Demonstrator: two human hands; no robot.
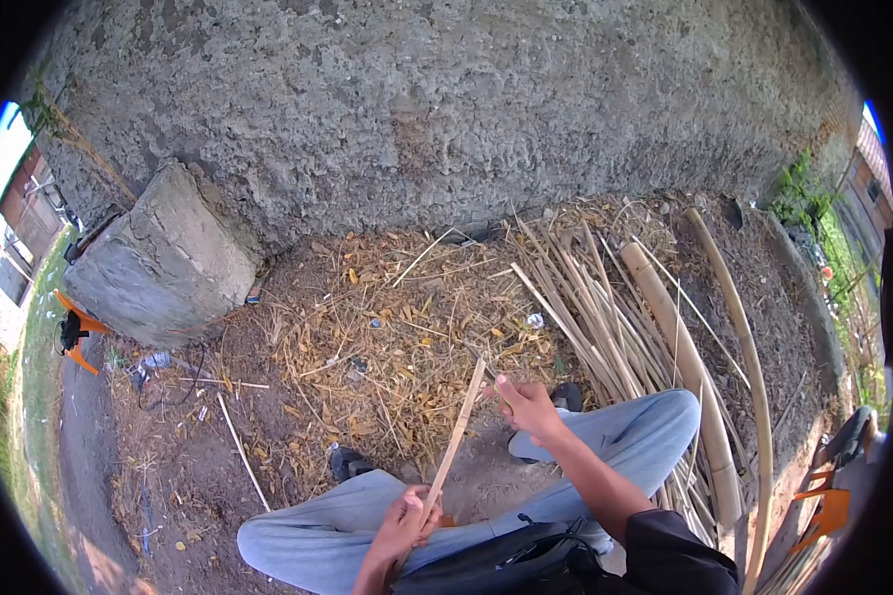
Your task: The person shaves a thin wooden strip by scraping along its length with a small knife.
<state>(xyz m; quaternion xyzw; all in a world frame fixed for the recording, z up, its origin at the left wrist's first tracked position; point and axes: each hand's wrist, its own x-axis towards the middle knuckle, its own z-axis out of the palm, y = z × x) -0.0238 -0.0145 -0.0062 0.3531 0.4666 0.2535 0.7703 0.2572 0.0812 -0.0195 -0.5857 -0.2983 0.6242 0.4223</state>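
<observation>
My left hand [403, 522] is closed around the lower part of a flat, pale bamboo strip [457, 428]. The strip slants up and to the right, between my knees. Close to its upper end, my right hand [529, 409] is closed with the thumb uppermost. It seems to grip a small knife [473, 352]; only a thin dark tip shows near the strip's top, and the handle is mostly hidden by my fingers. I sit with my jeans-clad legs [605, 446] spread, and a black bag or cloth [506, 567] lies in my lap.
Split bamboo strips [590, 317] are piled on the right, with a thick bamboo pole [680, 342] and a curved pole [739, 317] beside them. Shavings and dry leaves [407, 347] cover the ground. A concrete block [174, 263] stands left, against the rough wall [446, 109].
</observation>
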